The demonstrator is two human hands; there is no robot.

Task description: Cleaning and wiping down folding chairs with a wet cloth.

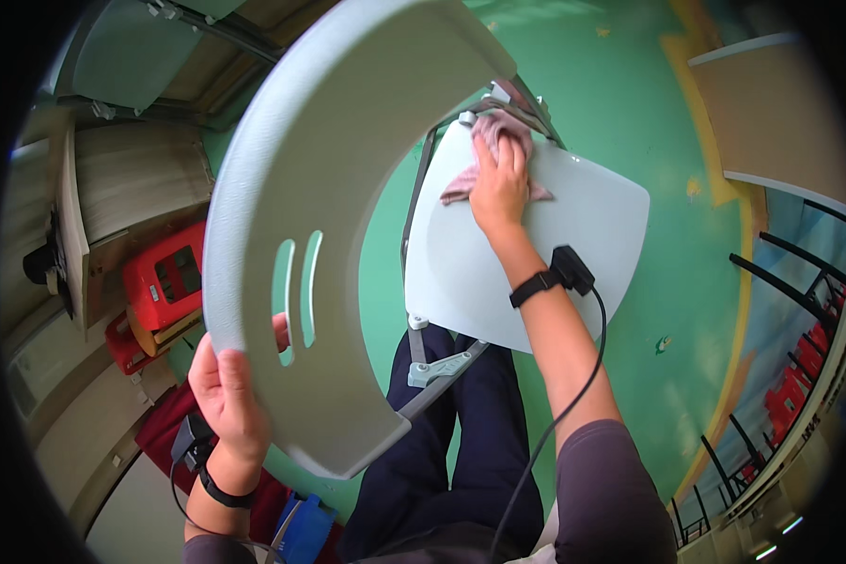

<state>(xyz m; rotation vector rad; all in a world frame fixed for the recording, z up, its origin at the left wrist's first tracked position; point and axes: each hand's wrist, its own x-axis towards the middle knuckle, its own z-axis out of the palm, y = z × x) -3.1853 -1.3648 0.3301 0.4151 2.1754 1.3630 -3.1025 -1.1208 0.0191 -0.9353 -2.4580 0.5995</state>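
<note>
A folding chair with a pale grey plastic backrest (303, 176) and a white seat (458, 261) stands before me on metal legs. My left hand (229, 391) grips the backrest's outer edge, thumb in front, with a fingertip showing through one of its slots. On the far part of the seat, near the frame hinge, my right hand (500, 187) presses a pink cloth (502, 130), which is bunched under and ahead of the fingers. The seat's underside is hidden.
Red plastic chairs (166, 275) stand at the left beside wooden furniture (137, 180). A blue plastic thing (303, 529) lies at the lower left. A beige panel (775, 113) is at the upper right, and black chair legs (782, 282) stick out at the right over the green floor (677, 296).
</note>
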